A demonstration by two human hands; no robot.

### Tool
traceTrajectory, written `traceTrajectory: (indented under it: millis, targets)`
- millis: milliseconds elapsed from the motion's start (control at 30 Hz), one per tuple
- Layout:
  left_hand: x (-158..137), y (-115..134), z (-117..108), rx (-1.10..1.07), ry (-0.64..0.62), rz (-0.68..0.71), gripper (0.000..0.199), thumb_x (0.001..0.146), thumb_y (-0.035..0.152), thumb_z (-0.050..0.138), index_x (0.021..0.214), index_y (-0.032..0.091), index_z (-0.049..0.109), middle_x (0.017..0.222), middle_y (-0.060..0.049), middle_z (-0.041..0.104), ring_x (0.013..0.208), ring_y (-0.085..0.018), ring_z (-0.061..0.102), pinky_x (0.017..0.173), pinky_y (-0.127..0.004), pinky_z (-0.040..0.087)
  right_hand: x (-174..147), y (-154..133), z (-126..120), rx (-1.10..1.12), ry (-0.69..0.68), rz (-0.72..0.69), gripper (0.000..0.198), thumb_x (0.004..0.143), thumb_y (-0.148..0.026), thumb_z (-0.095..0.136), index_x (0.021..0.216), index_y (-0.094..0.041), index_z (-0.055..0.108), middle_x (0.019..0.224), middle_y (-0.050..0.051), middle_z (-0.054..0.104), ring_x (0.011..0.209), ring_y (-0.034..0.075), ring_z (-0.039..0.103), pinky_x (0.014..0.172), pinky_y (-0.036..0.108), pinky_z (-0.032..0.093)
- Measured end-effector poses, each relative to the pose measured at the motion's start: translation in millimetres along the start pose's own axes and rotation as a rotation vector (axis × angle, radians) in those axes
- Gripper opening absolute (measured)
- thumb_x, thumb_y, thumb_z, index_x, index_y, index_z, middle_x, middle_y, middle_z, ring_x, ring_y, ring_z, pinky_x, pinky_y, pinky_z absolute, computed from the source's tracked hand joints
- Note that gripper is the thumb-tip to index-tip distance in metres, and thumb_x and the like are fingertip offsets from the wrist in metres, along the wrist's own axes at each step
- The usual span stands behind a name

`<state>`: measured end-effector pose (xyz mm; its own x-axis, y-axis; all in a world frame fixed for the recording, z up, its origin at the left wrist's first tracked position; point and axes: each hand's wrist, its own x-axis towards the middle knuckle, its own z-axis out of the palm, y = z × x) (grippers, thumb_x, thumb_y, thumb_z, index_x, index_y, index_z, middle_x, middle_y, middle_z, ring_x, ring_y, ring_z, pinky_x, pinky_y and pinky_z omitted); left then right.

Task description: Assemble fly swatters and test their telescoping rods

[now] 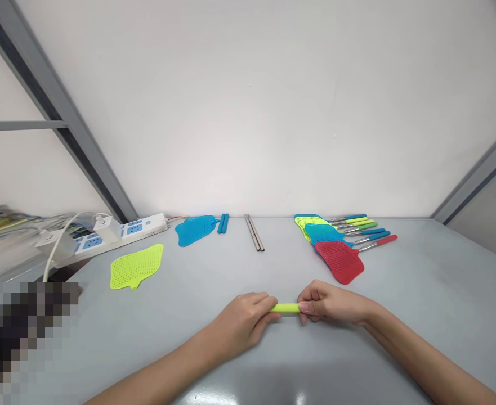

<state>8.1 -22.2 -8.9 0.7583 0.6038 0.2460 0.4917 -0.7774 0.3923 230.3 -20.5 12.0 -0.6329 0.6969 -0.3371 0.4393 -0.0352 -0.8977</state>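
A yellow-green fly swatter handle grip (285,307) lies level between my two hands, just above the front of the table. My left hand (245,318) is closed around its left end, and whatever lies inside the fist is hidden. At the right end, the thumb and fingers of my right hand (330,302) pinch the grip. A matching yellow-green perforated swatter head (137,267) rests flat to the left, apart from the hands.
Blue swatter heads (195,230) and two blue grips (223,223) lie at the back. Two metal tubes (254,233) are right of them. Several whole swatters (340,260) overlap at right. A power strip (145,225) with plugs and a white cable occupies the left on the grey table (214,264).
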Motion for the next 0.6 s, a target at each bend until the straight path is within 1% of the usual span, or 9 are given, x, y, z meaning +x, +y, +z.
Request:
traceTrajectory:
  millis: [100, 200, 333, 433, 500, 600]
  targets:
    - [-2.2, 2.5, 3.7, 0.06, 0.003, 0.029, 0.023, 0.089, 0.027, 0.029, 0.082, 0.017, 0.049, 0.065, -0.001, 0.047, 0.057, -0.012, 0.042, 0.054, -0.022, 0.034, 1.0, 2.0, -0.1, 0.064, -0.041, 0.008, 0.032, 0.078, -0.038, 0.048, 0.069, -0.01, 0.059, 0.051, -0.004, 0.034, 0.046, 0.006, 0.024, 0.043, 0.02, 0.017]
    - [-2.5, 3.4, 6.1, 0.102, -0.004, 0.029, 0.023, 0.088, 0.027, 0.029, 0.08, 0.017, 0.048, 0.065, -0.001, 0.047, 0.057, -0.012, 0.042, 0.053, -0.023, 0.034, 1.3, 3.8, -1.3, 0.058, -0.055, 0.018, 0.032, 0.078, -0.039, 0.048, 0.071, -0.01, 0.06, 0.052, -0.004, 0.034, 0.045, 0.006, 0.024, 0.042, 0.02, 0.016]
    - [1.4, 2.9, 4.9, 0.023, -0.005, -0.036, 0.022, 0.088, 0.027, 0.031, 0.078, 0.018, 0.048, 0.067, 0.0, 0.049, 0.06, -0.012, 0.044, 0.056, -0.022, 0.035, -0.4, 3.1, -3.8, -0.021, -0.036, 0.028, 0.035, 0.08, -0.041, 0.045, 0.076, -0.011, 0.061, 0.055, -0.004, 0.033, 0.047, 0.006, 0.023, 0.043, 0.02, 0.017]
    - [6.1, 1.5, 0.0, -0.069, -0.002, -0.09, 0.02, 0.087, 0.027, 0.033, 0.083, 0.018, 0.05, 0.072, 0.0, 0.051, 0.064, -0.011, 0.047, 0.058, -0.022, 0.036, -2.8, -0.9, -5.0, -0.105, 0.022, 0.041, 0.039, 0.08, -0.048, 0.041, 0.082, -0.014, 0.062, 0.055, -0.004, 0.032, 0.047, 0.007, 0.023, 0.043, 0.021, 0.018]
    - [8.6, 0.0, -4.0, -0.092, -0.007, -0.104, 0.02, 0.087, 0.027, 0.034, 0.088, 0.019, 0.052, 0.075, -0.001, 0.053, 0.066, -0.011, 0.048, 0.059, -0.022, 0.037, -4.1, -3.9, -5.8, -0.138, 0.059, 0.044, 0.041, 0.081, -0.05, 0.039, 0.085, -0.016, 0.062, 0.056, -0.004, 0.037, 0.049, 0.008, 0.028, 0.045, 0.02, 0.022]
    - [10.3, -2.4, -9.5, -0.081, -0.035, -0.104, 0.022, 0.087, 0.028, 0.033, 0.091, 0.02, 0.053, 0.077, -0.001, 0.055, 0.067, -0.012, 0.049, 0.06, -0.022, 0.036, -5.9, -5.4, -9.3, -0.155, 0.041, 0.048, 0.041, 0.08, -0.05, 0.039, 0.081, -0.015, 0.06, 0.057, -0.002, 0.045, 0.051, 0.009, 0.033, 0.047, 0.021, 0.026]
